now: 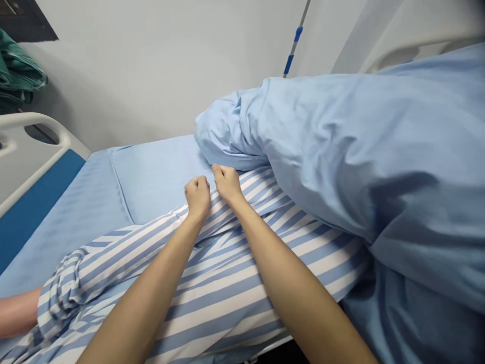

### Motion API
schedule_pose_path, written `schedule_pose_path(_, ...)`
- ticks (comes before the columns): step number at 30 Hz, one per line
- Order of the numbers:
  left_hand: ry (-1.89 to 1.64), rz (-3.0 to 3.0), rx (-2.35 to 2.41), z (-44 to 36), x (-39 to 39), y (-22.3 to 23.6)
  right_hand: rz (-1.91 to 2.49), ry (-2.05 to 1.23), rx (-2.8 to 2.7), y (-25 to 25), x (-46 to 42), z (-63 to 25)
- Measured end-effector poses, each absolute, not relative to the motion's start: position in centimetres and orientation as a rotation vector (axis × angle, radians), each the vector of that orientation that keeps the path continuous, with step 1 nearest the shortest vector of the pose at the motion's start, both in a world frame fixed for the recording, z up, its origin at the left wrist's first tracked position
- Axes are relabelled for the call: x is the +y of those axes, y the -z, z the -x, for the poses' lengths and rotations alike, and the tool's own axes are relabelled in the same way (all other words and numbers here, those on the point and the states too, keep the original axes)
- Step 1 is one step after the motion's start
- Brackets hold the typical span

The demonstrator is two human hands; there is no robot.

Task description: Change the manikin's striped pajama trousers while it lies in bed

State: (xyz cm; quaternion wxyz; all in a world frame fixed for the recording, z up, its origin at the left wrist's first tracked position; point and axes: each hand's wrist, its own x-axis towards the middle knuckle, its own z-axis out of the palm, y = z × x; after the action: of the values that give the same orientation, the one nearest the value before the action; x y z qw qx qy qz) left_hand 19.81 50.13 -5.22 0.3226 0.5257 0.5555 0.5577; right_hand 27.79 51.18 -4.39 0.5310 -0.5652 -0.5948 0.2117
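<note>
A blue-and-white striped garment (227,283) covers a limb lying on the bed; whether it is on a person or a manikin I cannot tell. My left hand (197,194) is closed into a fist and rests on the striped cloth. Right beside it, my right hand (226,182) is also closed, its fingers curled at the edge of the striped fabric where it meets the light blue quilt (359,151). Whether either hand pinches the cloth is hidden. The quilt is bunched up over the right side of the bed.
A light blue bedsheet (151,177) covers the mattress. A white and blue bed rail (34,167) stands at the left. A bare limb (17,313) shows at the lower left from a rolled striped cuff. Green cloth (18,71) hangs upper left; a pole (295,40) stands behind.
</note>
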Motion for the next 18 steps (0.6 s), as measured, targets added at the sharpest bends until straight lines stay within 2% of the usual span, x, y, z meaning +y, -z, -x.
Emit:
schedule_pose_path(3, -1.479, -1.422, 1.471, -20.9, 50.2, 5.0, 1.356, -0.608, -1.416, 4.0, 51.7, -29.3)
schedule_pose_path(6, -1.354, -1.566, 1.591, -21.9, 50.5, 5.3, 1.365, -0.482, -1.337, 3.7, 52.0, -30.9)
schedule_pose_path(11, -1.194, -1.597, 1.501, -22.8, 50.8, 4.9, 1.812, -0.375, -1.203, 3.9, 52.0, -32.6)
schedule_pose_path(17, -1.245, -1.600, 1.009, -19.3, 43.6, 0.7, 1.877, -0.350, -1.279, 4.3, 52.2, -32.3)
schedule_pose_path(18, -1.292, -1.568, 1.067, -17.9, 41.8, 0.3, 1.878, -0.344, -1.285, 4.3, 52.2, -32.2)
